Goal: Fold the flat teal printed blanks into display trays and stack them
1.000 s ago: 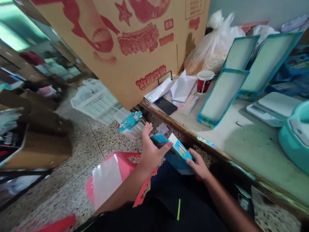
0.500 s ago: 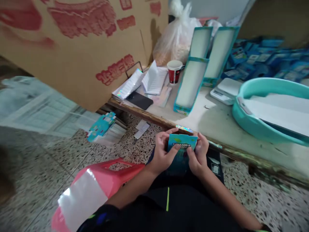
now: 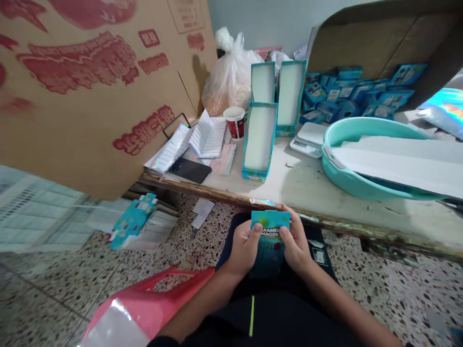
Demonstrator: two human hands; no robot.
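On my feed from the head camera, the wearer's left hand (image 3: 245, 248) and right hand (image 3: 294, 246) are close together, both clamped on a teal printed cardboard packet (image 3: 270, 239) from either side. The packet stands upright just above the wearer's lap, over dark shorts (image 3: 318, 274) with a neon-green stripe. Its lettering looks like "Caramelo Macizo", though the hands cover part of it.

Just beyond the packet runs the worn wooden edge of the surface (image 3: 314, 202), with a sliver of holographic foil (image 3: 263, 202) lying on it. Farther back on the surface, I can see three open teal display boxes (image 3: 259, 142) with white interiors, one lying in front and two propped behind it. To their left are a red-and-white paper cup (image 3: 235, 123), two open notebooks (image 3: 207, 134) and a black phone (image 3: 185, 170). To their right are a white digital scale (image 3: 307, 140) and a teal basin (image 3: 334, 159) holding a white sheet (image 3: 398, 164). Blue packets (image 3: 347, 89) are heaped behind the basin.

A large printed carton (image 3: 90, 106) fills the left of my view. Below it, teal boxes (image 3: 133, 222) sit on the terrazzo floor (image 3: 365, 284), and a pink bag (image 3: 152, 308) lies near the wearer's left arm.
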